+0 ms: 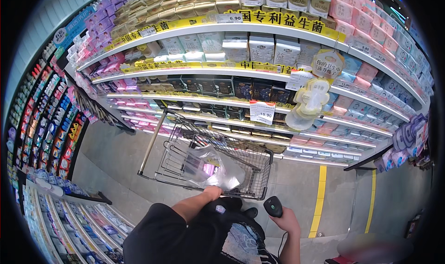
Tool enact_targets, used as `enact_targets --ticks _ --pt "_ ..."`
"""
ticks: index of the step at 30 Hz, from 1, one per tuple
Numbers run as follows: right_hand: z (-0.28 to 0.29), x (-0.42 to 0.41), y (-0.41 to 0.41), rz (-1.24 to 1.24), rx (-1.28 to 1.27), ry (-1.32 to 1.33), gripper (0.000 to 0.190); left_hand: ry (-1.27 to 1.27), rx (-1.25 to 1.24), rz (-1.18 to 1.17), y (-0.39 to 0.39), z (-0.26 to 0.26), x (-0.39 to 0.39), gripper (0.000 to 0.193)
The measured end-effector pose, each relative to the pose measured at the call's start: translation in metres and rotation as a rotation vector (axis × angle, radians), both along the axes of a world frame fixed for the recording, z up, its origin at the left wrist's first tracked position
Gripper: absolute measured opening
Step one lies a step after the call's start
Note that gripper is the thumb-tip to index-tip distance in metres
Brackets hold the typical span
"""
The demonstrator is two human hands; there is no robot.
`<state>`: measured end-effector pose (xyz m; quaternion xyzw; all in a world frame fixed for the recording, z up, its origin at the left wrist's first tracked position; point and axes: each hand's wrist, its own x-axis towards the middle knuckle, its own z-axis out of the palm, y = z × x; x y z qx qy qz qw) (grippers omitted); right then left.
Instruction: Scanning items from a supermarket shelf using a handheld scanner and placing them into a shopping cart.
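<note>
My left hand point(212, 193) is at the near rim of a wire shopping cart point(267, 173), right beside a clear plastic bag point(229, 175). Its fingers are partly hidden, so I cannot tell whether they grip the rim or the bag. Inside the cart, the bag holds a pink-purple packet point(209, 169) and something yellowish. My right hand point(288, 221) grips a black handheld scanner point(273, 207) with a green spot on it, apart from the cart's near right corner. A thin black cable point(281, 243) hangs below that hand.
Beyond the cart stands a long shelf unit point(205, 72) stacked with packaged goods. Price cards point(262, 112) and a flower-shaped display tag point(312, 95) stick out from it. More shelving point(52, 124) lines the left side. Yellow floor stripes point(318, 201) run at right.
</note>
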<state>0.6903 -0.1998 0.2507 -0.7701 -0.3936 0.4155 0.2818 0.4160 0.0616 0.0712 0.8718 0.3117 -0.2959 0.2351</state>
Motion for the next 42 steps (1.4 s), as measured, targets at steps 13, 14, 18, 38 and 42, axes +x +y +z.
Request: enact_targets --ticks 13,14,18,38,42 --pt "-0.004 0.009 0.011 0.147 -0.058 0.003 0.035 -0.025 -0.226 -0.254 0.018 -0.021 0.058 0.030" --pt "-0.002 0.012 0.014 0.192 -0.079 -0.022 0.035 -0.056 -0.214 -0.273 0.019 -0.026 0.062 0.029" --pt "0.008 0.018 0.038 0.223 -0.091 -0.077 0.036 -0.359 -0.432 -0.227 0.032 -0.003 0.092 0.029" --pt "0.018 0.007 0.089 0.197 -0.057 0.037 0.040 -1.133 1.282 -0.080 0.311 0.377 0.235 0.043" --pt "0.021 0.019 0.078 0.212 -0.022 0.036 0.039 -1.217 1.287 -0.163 0.295 0.379 0.203 0.044"
